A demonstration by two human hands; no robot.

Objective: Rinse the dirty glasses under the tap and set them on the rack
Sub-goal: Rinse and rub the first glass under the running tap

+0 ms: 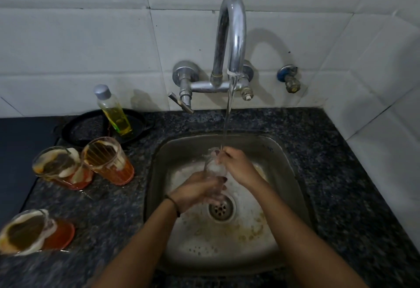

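A clear glass point(214, 169) stands upright over the steel sink point(172, 151), under the running stream from the chrome tap point(234, 37). My left hand point(197, 191) grips the glass around its lower part. My right hand point(236, 165) holds its rim, fingers at the mouth where the water lands. Three dirty glasses with orange residue stand on the counter to the left: one point(109, 161) nearest the sink, one point(61, 168) beside it, one point(31, 233) at the front left edge. No rack is in view.
A bottle of yellow liquid point(113, 110) stands on a black pan point(86, 128) at the back left. The speckled granite counter point(341, 174) surrounds the sink. A small wall valve point(289, 78) sits right of the tap. The drain point(221, 208) lies below my hands.
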